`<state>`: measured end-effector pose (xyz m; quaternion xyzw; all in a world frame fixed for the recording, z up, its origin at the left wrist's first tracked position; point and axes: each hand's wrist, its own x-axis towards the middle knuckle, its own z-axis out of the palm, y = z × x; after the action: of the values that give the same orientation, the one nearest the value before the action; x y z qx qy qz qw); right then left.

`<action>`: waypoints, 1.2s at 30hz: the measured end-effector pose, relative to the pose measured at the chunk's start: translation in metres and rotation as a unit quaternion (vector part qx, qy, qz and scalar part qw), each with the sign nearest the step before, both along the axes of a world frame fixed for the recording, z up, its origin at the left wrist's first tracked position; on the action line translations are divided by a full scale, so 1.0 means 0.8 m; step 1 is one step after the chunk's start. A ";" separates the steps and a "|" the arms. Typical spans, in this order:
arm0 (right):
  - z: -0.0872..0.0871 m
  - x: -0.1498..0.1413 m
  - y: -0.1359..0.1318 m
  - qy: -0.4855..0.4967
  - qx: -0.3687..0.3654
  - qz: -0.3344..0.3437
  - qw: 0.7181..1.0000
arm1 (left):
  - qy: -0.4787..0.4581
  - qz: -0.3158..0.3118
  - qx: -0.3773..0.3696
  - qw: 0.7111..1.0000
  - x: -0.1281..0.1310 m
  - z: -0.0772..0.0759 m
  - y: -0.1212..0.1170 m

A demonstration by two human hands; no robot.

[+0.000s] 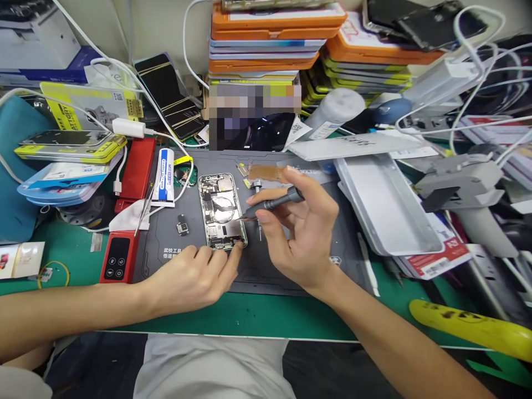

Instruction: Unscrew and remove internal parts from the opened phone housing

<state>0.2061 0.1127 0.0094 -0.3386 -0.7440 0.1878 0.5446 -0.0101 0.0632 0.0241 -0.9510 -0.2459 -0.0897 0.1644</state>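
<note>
An opened smartphone [213, 191] with its inner parts bare lies on the dark grey work mat [257, 277]. My left hand [195, 274] grips its lower end with curled fingers, the index fingertip on the bottom right corner; the thumb is hidden. In my right hand [303, 233] a dark screwdriver [274, 204] is held between thumb and fingers. It is tilted, and its tip reaches the right side of the phone's interior. A second, thin screwdriver [260, 230] lies partly behind the right hand. Left of the phone sits a small black-and-silver component [182, 225].
A white-and-blue tube [165, 177], tweezers [145, 208] and a red device with buttons [119, 257] stand to the left. On the right are a white tray [386, 205] and a yellow-handled object [469, 327]. Stacked orange cases [274, 22] and loose white cables line the back.
</note>
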 end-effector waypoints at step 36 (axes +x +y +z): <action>-0.004 -0.042 -0.004 -0.146 0.050 0.025 0.988 | -0.017 0.057 -0.035 0.998 -0.023 0.052 0.021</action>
<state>0.1724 0.1097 0.0061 -0.3162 -0.8324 0.1119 0.4413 -0.0287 0.0803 0.0657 -0.9391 -0.3052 -0.0876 0.1313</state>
